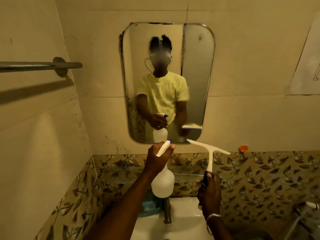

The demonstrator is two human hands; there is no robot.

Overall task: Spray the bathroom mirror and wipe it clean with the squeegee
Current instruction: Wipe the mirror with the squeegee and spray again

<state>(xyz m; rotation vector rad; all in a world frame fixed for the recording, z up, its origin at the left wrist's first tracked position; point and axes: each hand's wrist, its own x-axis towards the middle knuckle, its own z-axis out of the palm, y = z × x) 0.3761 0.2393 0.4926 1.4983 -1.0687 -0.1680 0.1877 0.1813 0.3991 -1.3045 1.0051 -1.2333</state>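
Note:
The rounded bathroom mirror (195, 80) hangs on the wall ahead and reflects a person in a yellow shirt. My left hand (156, 160) grips the neck and trigger of a white spray bottle (162, 184), its purple-tipped nozzle aimed at the mirror's lower edge. My right hand (210, 193) holds the dark handle of a white squeegee (210, 153), blade up and tilted, just below the mirror's bottom right corner and apart from the glass.
A white sink (183, 224) with a metal tap (167, 212) lies under my arms. A metal towel rail (39, 65) juts from the left wall. An orange hook (243, 148) is on the wall to the right, above the leaf-patterned tiles (259, 172).

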